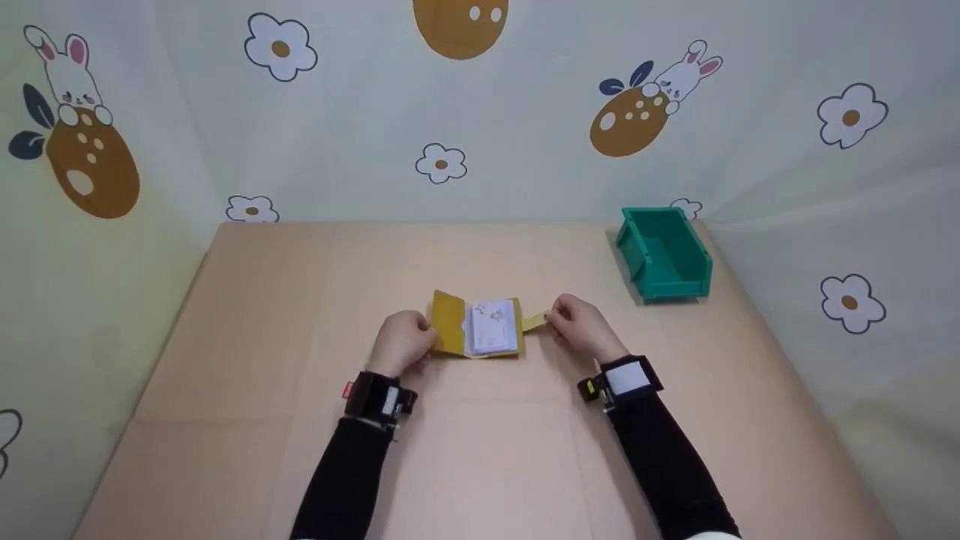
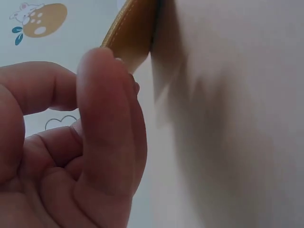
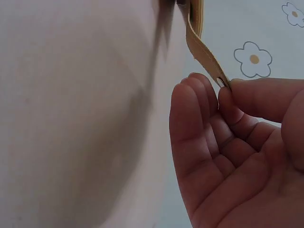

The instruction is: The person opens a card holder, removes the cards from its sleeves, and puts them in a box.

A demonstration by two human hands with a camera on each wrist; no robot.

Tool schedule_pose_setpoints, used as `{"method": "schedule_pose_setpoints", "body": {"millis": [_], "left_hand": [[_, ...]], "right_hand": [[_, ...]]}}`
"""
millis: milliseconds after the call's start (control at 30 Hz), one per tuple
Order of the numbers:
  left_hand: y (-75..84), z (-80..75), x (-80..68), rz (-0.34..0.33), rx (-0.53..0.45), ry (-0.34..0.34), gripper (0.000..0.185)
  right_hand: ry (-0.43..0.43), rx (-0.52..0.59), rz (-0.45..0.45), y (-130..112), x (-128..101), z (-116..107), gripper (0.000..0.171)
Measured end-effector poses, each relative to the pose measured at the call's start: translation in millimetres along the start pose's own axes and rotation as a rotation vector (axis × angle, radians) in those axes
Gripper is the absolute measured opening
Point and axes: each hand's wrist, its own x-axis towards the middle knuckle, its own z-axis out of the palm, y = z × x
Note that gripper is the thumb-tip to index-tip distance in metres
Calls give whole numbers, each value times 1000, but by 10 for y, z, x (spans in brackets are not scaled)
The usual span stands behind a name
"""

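I saw the left hand (image 1: 401,341) pinch an open, mustard-yellow stitched wallet (image 1: 449,324) by its left edge; its narrow yellow strap (image 1: 535,322) reached rightward, pinched by the right hand (image 1: 585,326).

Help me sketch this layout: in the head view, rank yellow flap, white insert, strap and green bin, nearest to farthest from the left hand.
1. Yellow flap: held by the left hand.
2. White insert: just right of the flap.
3. Strap: further right, its end pinched by the right hand.
4. Green bin: far right, toward the back.
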Motion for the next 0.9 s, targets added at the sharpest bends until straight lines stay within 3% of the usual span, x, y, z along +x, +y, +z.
{"method": "schedule_pose_setpoints", "body": {"millis": [333,600,900], "left_hand": [[-133,47,22,9,74,-10,18],[-94,43,17,7,92,-12,17],[-51,45,9,34,183,11,12]], "right_hand": [[9,-136,38,109,23,51,16],[7,-234,11,72,32,45,14],[1,-326,19,42,38,44,16]]}}
